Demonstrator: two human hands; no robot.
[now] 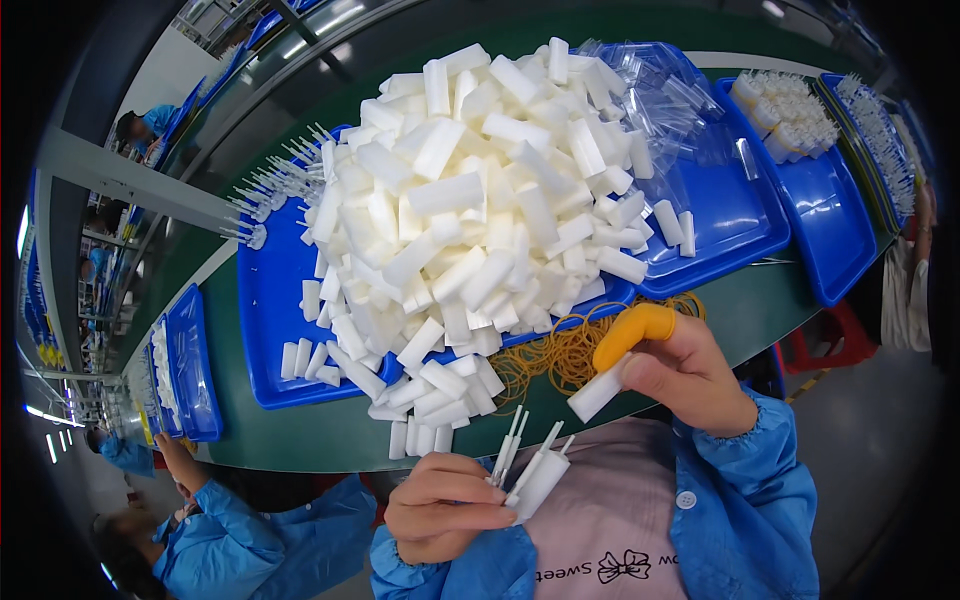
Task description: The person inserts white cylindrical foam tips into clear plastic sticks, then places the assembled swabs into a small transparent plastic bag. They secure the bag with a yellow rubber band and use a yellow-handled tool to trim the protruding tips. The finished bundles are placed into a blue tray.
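Observation:
My left hand (438, 508) is closed around the lower end of a piece with several thin pale rods (510, 440) pointing up. A white foam block (542, 484) sits among those rods, and its lower end is at my fingertips. My right hand (695, 372), with a yellow finger cot (633, 333) on one finger, pinches another white foam block (598, 394) between thumb and finger. That block is tilted and apart from the rods. Beyond my hands rises a big heap of white foam blocks (440, 195), spilling over a blue tray (275, 345).
Yellow-brown rubber bands (550, 362) lie tangled between heap and right hand. Transparent plastic pieces (660, 105) fill part of another blue tray (735, 235). Rodded pieces (262, 195) stand at the heap's left. A co-worker's blue sleeve (270, 530) is at lower left; a red stool (825, 340) stands right.

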